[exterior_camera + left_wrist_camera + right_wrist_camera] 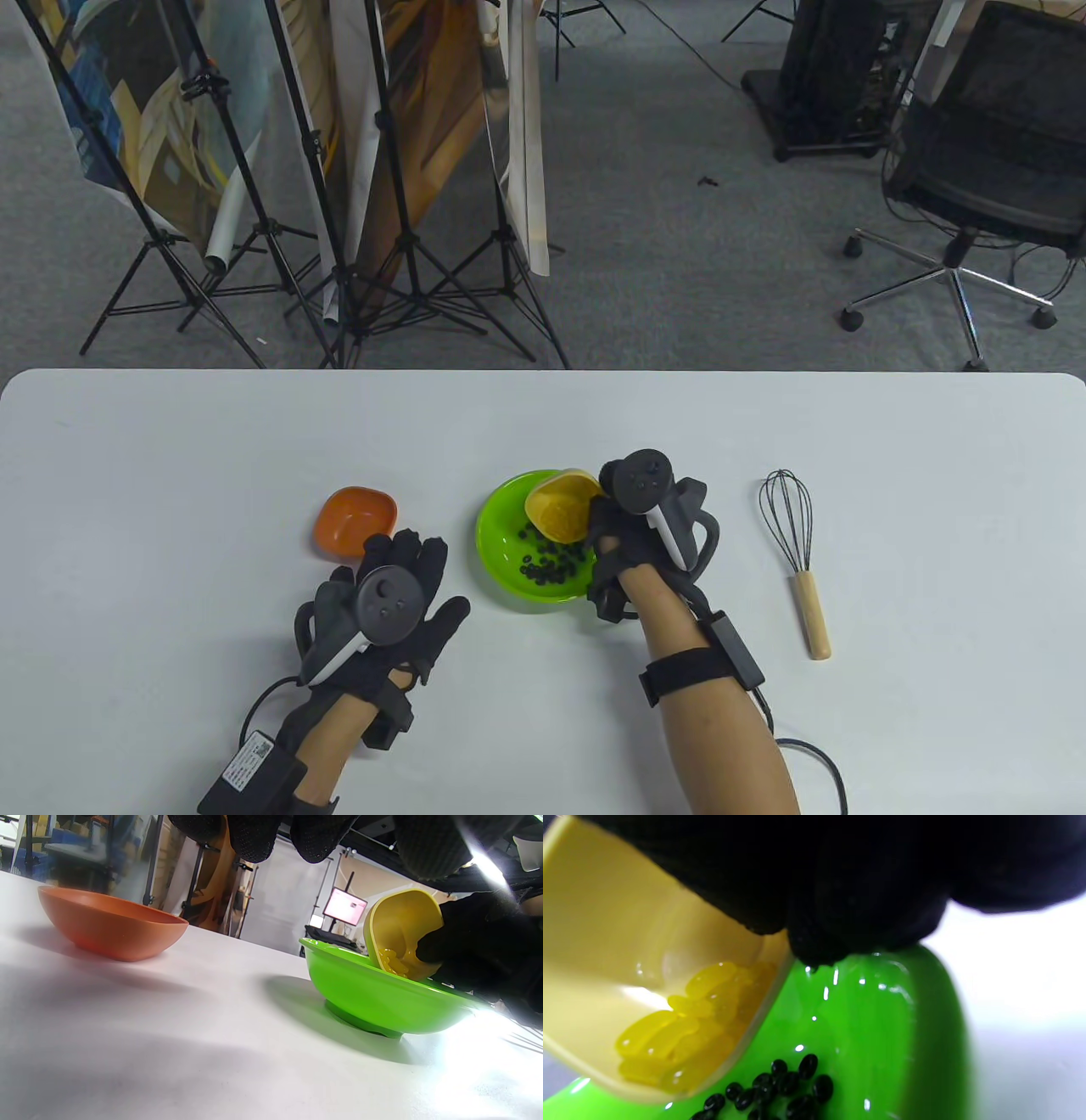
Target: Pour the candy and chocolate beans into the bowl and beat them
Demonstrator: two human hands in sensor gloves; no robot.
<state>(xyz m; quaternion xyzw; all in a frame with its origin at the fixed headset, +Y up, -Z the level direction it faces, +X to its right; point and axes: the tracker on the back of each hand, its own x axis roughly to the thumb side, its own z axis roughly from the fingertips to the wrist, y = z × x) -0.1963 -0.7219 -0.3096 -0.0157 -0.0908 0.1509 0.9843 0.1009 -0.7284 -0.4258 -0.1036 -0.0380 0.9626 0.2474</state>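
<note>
A round, glossy green plastic bowl [499, 543] is seen near the middle of the white table [170, 441], with a cluster of small black chocolate beans [547, 560] lying on its floor toward its 5 o'clock side. Over the bowl's rim at about 1 o'clock, a small yellow plastic dish [562, 507] is held steeply tilted by the right hand [624, 543], its open mouth turned down toward the green bowl. The dish's edge is pinched by the gloved fingers [432, 948], a fingertip being hooked inside the rim and the rest wrapped behind. In the right wrist view, translucent yellow candies [683, 1031] are seen gathered at the dish's lowest edge, just above the beans (none of them is seen in the green bowl).

At 9 o'clock from the green bowl, a small orange plastic dish [352, 519] stands upright on the table, well apart from it. The left hand [386, 607] is held flat just at 5 o'clock of the orange dish, its fingers straight and slightly spread; whether they touch the dish cannot be told.

At 3 o'clock from the green bowl, beyond the right hand, a black wire whisk with a wooden handle [797, 560] lies flat, its handle pointing to 6 o'clock.
</note>
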